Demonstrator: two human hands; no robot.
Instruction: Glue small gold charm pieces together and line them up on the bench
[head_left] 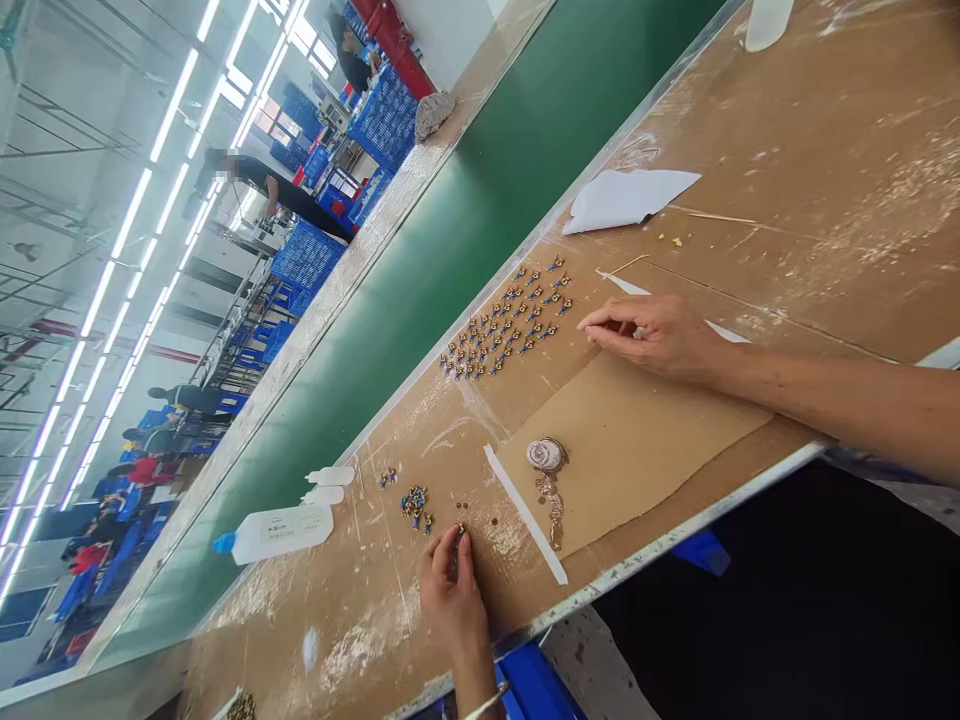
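My left hand (456, 590) rests at the table's near side, thumb and forefinger closed on a small gold-and-blue piece (461, 530) that is mostly covered by the fingertips. Beyond it lies a loose pile of similar gold-and-blue pieces (414, 502). Over the brown cardboard sheet (637, 450) is my right hand (660, 335), its fingertips pinched together; what they hold, if anything, is too small to see. Just left of that hand, many such pieces (502, 325) are spread in rough rows. On the sheet sits a small round lid-like dish with whitish paste (546, 455), brown smears beside it.
A clear bottle with a blue cap (281, 533) and smaller white bottles (326, 485) lie at the left. White paper (630, 198) lies farther back. A green conveyor belt (480, 190) runs along the table's far edge. People work beyond, near blue crates (307, 255).
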